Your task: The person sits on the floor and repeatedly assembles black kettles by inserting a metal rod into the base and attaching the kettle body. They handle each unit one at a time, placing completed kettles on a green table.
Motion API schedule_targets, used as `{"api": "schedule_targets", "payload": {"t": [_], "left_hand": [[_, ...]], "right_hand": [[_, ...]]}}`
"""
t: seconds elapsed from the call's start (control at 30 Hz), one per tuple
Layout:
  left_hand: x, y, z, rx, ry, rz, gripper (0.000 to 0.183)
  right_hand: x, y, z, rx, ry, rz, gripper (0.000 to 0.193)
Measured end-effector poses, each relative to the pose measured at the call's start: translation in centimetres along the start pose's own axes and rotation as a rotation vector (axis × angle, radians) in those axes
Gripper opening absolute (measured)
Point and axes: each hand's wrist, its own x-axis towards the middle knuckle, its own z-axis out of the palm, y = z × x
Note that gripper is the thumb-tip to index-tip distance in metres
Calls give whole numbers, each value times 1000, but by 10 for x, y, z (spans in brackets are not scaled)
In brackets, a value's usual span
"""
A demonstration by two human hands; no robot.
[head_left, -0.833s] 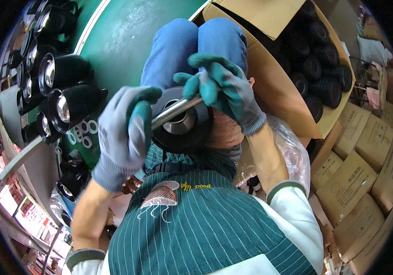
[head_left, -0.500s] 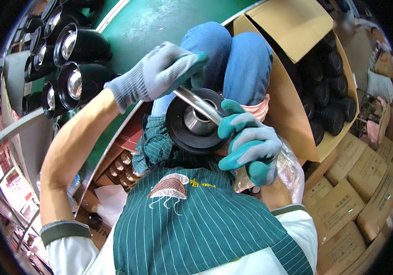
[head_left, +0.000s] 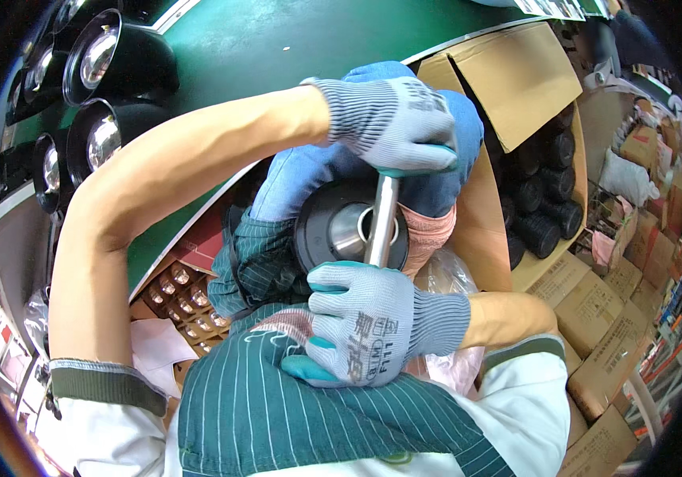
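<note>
A black round housing (head_left: 309, 245) with a shiny metal cone-shaped collar (head_left: 346, 233) in its middle sits in my lap, between my knees. A bright metal rod (head_left: 383, 221) crosses over the collar, pointing nearly straight away from me. Gloved in grey and green, my left hand (head_left: 408, 127) is closed around the rod's far end. My right hand (head_left: 361, 322), in a matching glove, is closed at the near end, its knuckles up, close to my striped apron (head_left: 277, 397). Both rod ends are hidden by the gloves.
Black bell-shaped housings with mirror-like insides (head_left: 102, 60) stand at the left on a green tabletop (head_left: 261, 48). An open carton (head_left: 480, 222) of black round parts is at the right, with stacked boxes (head_left: 595, 318) beyond. A divided box of shiny pieces (head_left: 186, 294) sits low at the left.
The rod has swung from slanting to nearly straight ahead. My left hand moved right with it. My right hand moved left and nearer to me, its fingers going from loosely spread to closed.
</note>
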Motion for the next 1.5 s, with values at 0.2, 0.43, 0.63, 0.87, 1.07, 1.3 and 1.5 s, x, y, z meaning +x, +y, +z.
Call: {"api": "schedule_targets", "payload": {"t": [0.2,0.43,0.63,0.87,1.07,1.3,1.5], "left_hand": [[-41,0,-15,17,381,-147,53],[-129,-8,-2,-601,779,-1012,57],[-192,-94,55,605,837,-1047,41],[-163,15,4,281,827,-1051,57],[-137,79,-41,520,838,-284,104],[-131,14,-184,688,851,-399,64],[-150,-41,-242,659,862,-677,61]], "right_hand": [[-30,-3,-44,-247,224,125,44],[-71,-27,18,-186,409,963,120],[-67,-19,14,-81,580,768,103],[-56,17,-81,397,1270,691,85],[18,147,-111,1335,1031,505,74],[129,294,-136,1366,699,879,102],[213,409,-192,-341,697,637,62]]}}
